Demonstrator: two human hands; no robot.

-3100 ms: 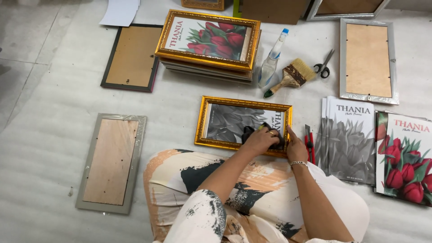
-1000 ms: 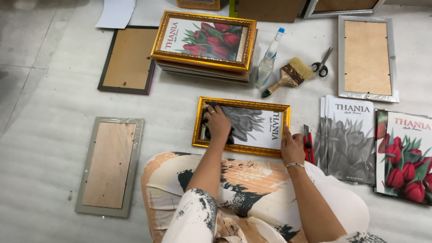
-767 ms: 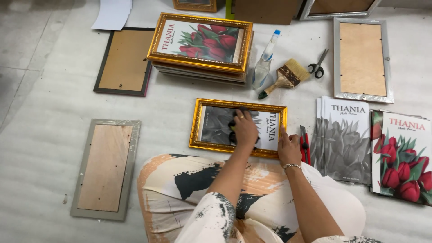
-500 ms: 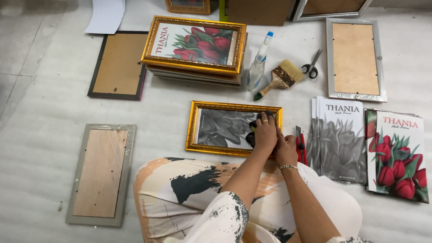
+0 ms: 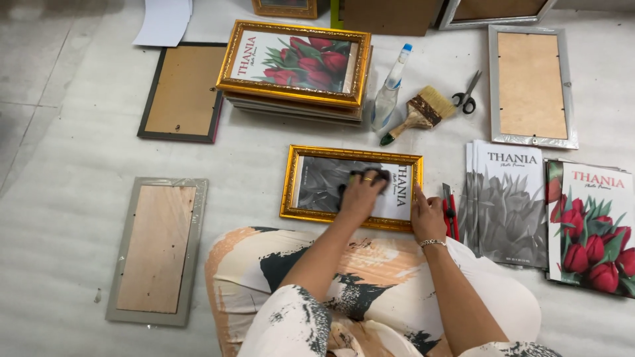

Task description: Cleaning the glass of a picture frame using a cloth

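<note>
A gold-framed picture (image 5: 290, 184) with a grey flower print lies flat on the floor in front of my knees. My left hand (image 5: 359, 198) presses a dark cloth (image 5: 374, 176) onto its glass, near the upper right of the print. My right hand (image 5: 428, 215), with a bracelet at the wrist, holds the frame's right edge near its lower corner. A red-handled cutter (image 5: 450, 210) lies just right of that hand.
Behind the frame are a stack of gold frames (image 5: 294, 63), a spray bottle (image 5: 387, 99), a brush (image 5: 421, 112) and scissors (image 5: 467, 92). Face-down frames lie at the left (image 5: 155, 248), far left (image 5: 182, 92) and far right (image 5: 531, 86). Print stacks (image 5: 509, 201) (image 5: 592, 225) lie at the right.
My left hand has rubbed the cloth across the glass from the left end to the right and back toward the upper middle. My right hand stayed on the frame's right edge.
</note>
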